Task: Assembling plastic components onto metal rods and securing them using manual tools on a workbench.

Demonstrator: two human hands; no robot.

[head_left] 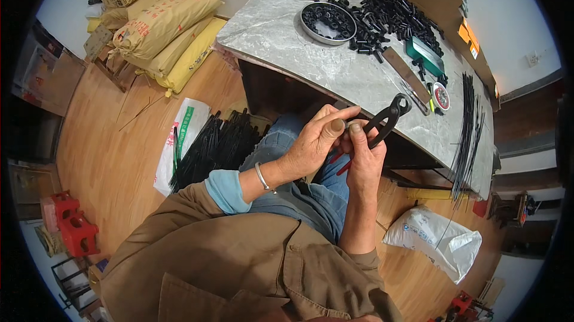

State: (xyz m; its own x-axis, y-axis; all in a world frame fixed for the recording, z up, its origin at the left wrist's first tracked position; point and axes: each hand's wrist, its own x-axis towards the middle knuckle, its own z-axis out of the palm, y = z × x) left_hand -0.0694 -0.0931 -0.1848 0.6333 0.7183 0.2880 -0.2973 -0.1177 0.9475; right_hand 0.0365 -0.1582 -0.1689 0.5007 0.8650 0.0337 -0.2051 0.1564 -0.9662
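Note:
My right hand is wrapped around end-cutting pincers with a black head and red handles. The black jaws point up and away, over the table's near edge. Close against it, my left hand has its fingers bent together at the right thumb. A small dark part seems to sit between the two hands, too covered by fingers to name. Both hands are above my lap. On the table beyond lie a heap of black bolt-like parts and a round metal dish with small black rings.
The grey marble-patterned table also bears a green box, a flat brown bar, a small round tub and thin black rods. More black rods lie left of my legs. Stacked sacks stand far left; a white bag lies right.

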